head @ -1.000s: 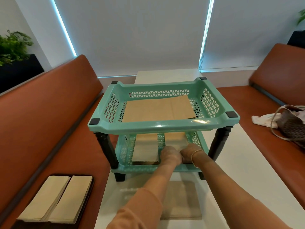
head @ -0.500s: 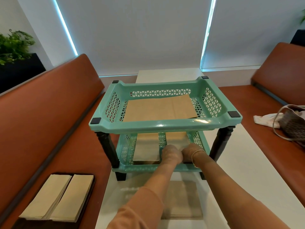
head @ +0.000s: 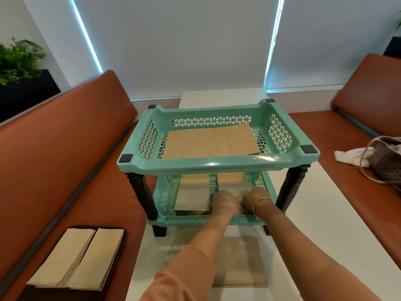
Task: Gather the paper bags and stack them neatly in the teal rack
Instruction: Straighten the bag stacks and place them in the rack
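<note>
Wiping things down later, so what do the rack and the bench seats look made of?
The rack looks like moulded plastic: glossy teal rim, lattice-cut walls, dark turned legs of unclear material. The bench seats look like smooth brown leather or vinyl with a faint sheen; which one I cannot tell.

One teal rack (head: 217,164) with two tiers – one large paper bag (head: 208,142) on top, two bag stacks (head: 193,196) below. Two more piles (head: 73,257) on the dark tray (head: 121,242). Two hands (head: 225,203), one handbag (head: 386,161).
</note>
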`<state>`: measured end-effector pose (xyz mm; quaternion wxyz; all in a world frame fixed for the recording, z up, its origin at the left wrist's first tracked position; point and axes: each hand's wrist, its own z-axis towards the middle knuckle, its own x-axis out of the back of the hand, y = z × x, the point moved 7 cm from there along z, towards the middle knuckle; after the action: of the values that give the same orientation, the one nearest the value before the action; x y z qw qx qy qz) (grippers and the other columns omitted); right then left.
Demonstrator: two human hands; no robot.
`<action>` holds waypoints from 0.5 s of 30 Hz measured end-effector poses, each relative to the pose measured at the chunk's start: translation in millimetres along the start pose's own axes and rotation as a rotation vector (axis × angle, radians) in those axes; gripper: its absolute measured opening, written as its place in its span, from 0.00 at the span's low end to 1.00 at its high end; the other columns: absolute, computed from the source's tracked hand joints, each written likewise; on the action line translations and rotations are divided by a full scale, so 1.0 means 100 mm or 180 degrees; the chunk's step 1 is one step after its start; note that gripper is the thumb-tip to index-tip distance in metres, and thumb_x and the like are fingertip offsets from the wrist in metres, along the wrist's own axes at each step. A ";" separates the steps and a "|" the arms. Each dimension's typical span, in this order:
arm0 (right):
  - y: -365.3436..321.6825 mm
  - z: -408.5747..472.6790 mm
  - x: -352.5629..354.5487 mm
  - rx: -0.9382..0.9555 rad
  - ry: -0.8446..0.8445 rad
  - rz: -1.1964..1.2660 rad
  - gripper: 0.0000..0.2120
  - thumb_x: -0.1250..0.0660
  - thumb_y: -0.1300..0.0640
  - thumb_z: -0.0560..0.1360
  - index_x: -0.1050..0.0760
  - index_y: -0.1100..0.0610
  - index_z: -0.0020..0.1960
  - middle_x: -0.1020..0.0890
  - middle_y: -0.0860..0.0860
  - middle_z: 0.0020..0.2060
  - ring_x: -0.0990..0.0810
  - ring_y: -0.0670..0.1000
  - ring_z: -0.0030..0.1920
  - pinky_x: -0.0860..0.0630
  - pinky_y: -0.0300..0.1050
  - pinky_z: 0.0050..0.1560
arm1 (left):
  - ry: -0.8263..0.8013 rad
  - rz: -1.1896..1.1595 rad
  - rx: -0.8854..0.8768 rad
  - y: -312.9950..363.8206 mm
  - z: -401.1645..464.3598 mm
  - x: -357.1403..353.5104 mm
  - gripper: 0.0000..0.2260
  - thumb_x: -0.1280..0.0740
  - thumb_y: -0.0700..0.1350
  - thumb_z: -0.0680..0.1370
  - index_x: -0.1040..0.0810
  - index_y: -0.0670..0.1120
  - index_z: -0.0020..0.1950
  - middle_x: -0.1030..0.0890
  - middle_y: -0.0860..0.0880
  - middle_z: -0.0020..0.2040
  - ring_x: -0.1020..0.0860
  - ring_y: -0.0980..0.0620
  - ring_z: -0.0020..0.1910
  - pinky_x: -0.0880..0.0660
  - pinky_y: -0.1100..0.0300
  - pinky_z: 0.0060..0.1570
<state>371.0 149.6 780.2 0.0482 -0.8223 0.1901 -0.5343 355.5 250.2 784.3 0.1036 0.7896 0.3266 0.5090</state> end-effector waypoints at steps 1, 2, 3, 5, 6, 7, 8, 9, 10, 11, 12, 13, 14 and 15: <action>0.02 0.01 0.01 -0.0150 0.0010 0.0125 0.15 0.39 0.61 0.77 0.27 0.64 0.62 0.25 0.58 0.62 0.26 0.55 0.63 0.30 0.43 0.63 | 0.0036 0.0071 -0.0064 0.00 0.04 0.00 0.12 0.38 0.39 0.79 0.24 0.37 0.60 0.23 0.41 0.62 0.25 0.44 0.61 0.27 0.59 0.57; 0.04 0.03 0.00 -0.0181 0.0035 0.0172 0.14 0.39 0.61 0.77 0.26 0.64 0.61 0.24 0.57 0.61 0.25 0.55 0.63 0.29 0.43 0.63 | 0.0110 0.0098 -0.0101 0.01 0.02 0.01 0.12 0.39 0.39 0.79 0.24 0.37 0.60 0.23 0.41 0.62 0.25 0.45 0.61 0.27 0.58 0.57; 0.03 0.05 0.01 -0.0166 0.0098 0.0213 0.14 0.39 0.61 0.77 0.26 0.64 0.61 0.23 0.57 0.61 0.25 0.55 0.62 0.29 0.43 0.63 | 0.0166 0.0136 -0.0114 0.00 0.08 -0.01 0.12 0.39 0.39 0.79 0.24 0.37 0.61 0.23 0.41 0.62 0.25 0.45 0.62 0.28 0.59 0.58; 0.02 0.02 0.04 -0.0170 0.0131 0.0249 0.13 0.39 0.61 0.77 0.25 0.64 0.60 0.23 0.57 0.60 0.25 0.55 0.62 0.29 0.43 0.62 | 0.0088 0.0228 -0.0185 0.02 0.05 -0.01 0.12 0.40 0.39 0.79 0.24 0.37 0.61 0.23 0.41 0.62 0.25 0.45 0.62 0.28 0.59 0.58; 0.03 0.04 0.03 -0.0144 0.0148 0.0304 0.13 0.40 0.61 0.77 0.25 0.64 0.60 0.23 0.57 0.60 0.25 0.55 0.62 0.29 0.43 0.63 | 0.0095 0.0251 -0.0178 0.02 0.05 -0.02 0.12 0.40 0.39 0.80 0.25 0.37 0.61 0.24 0.41 0.62 0.25 0.45 0.62 0.27 0.58 0.58; 0.03 0.04 0.03 -0.0203 0.0099 0.0301 0.13 0.40 0.61 0.77 0.25 0.63 0.60 0.23 0.57 0.60 0.25 0.55 0.62 0.29 0.43 0.63 | 0.0115 0.0329 -0.0157 0.01 0.10 -0.04 0.12 0.40 0.39 0.80 0.25 0.37 0.62 0.24 0.41 0.62 0.25 0.45 0.62 0.27 0.58 0.58; 0.02 0.01 0.04 -0.0193 0.0115 0.0320 0.12 0.40 0.61 0.77 0.25 0.63 0.58 0.23 0.57 0.60 0.25 0.55 0.62 0.29 0.43 0.62 | 0.0088 0.0362 -0.0148 0.02 0.06 -0.02 0.13 0.40 0.38 0.80 0.25 0.38 0.62 0.24 0.41 0.63 0.25 0.45 0.62 0.27 0.58 0.58; 0.03 0.02 0.04 -0.0205 0.0127 0.0374 0.10 0.40 0.61 0.77 0.24 0.62 0.56 0.22 0.58 0.59 0.24 0.55 0.61 0.29 0.43 0.62 | 0.0103 0.0392 -0.0153 0.02 0.06 -0.02 0.13 0.40 0.38 0.79 0.26 0.38 0.62 0.24 0.41 0.63 0.25 0.45 0.62 0.26 0.58 0.58; 0.04 0.06 0.03 -0.0192 0.0198 0.0415 0.09 0.39 0.62 0.76 0.24 0.62 0.54 0.22 0.58 0.58 0.24 0.55 0.60 0.28 0.44 0.60 | 0.0126 0.0345 -0.0163 0.03 0.04 0.00 0.13 0.40 0.38 0.80 0.26 0.37 0.62 0.24 0.41 0.63 0.25 0.45 0.62 0.27 0.58 0.58; 0.04 0.04 0.04 -0.0232 0.0210 0.0464 0.09 0.39 0.62 0.76 0.24 0.62 0.54 0.21 0.59 0.57 0.23 0.56 0.59 0.28 0.44 0.59 | 0.0151 0.0277 -0.0222 0.06 0.05 0.02 0.13 0.40 0.38 0.80 0.26 0.37 0.62 0.24 0.41 0.63 0.25 0.45 0.62 0.27 0.59 0.57; 0.03 0.02 0.05 -0.0257 0.0235 0.0525 0.11 0.40 0.62 0.76 0.24 0.64 0.55 0.21 0.59 0.57 0.23 0.56 0.58 0.28 0.44 0.58 | 0.0141 0.0181 -0.0270 0.08 0.01 0.10 0.13 0.41 0.39 0.80 0.26 0.36 0.62 0.24 0.40 0.63 0.25 0.45 0.62 0.28 0.59 0.57; 0.02 0.02 0.05 -0.0280 0.0221 0.0583 0.11 0.40 0.63 0.76 0.24 0.65 0.56 0.21 0.59 0.57 0.23 0.56 0.58 0.28 0.44 0.57 | 0.0211 0.0205 -0.0370 0.08 0.02 0.18 0.13 0.42 0.39 0.80 0.27 0.36 0.62 0.25 0.40 0.63 0.25 0.45 0.61 0.28 0.60 0.58; 0.00 0.04 0.07 -0.0235 0.0282 0.0652 0.12 0.41 0.63 0.76 0.25 0.65 0.56 0.21 0.59 0.56 0.23 0.57 0.58 0.27 0.44 0.56 | 0.0307 0.0145 -0.0425 0.06 0.01 0.31 0.13 0.44 0.39 0.81 0.27 0.35 0.62 0.25 0.40 0.62 0.25 0.46 0.59 0.29 0.60 0.58; -0.05 0.01 0.10 -0.0197 0.0336 0.0693 0.12 0.42 0.63 0.76 0.25 0.65 0.56 0.21 0.59 0.56 0.23 0.57 0.57 0.28 0.44 0.57 | 0.0420 0.0185 -0.0514 0.03 0.04 0.43 0.14 0.47 0.39 0.81 0.27 0.35 0.61 0.24 0.40 0.59 0.26 0.47 0.55 0.30 0.59 0.58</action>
<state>376.9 150.0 790.0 0.0705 -0.7686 0.2970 -0.5622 371.6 275.8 815.8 0.1304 0.7526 0.2677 0.5873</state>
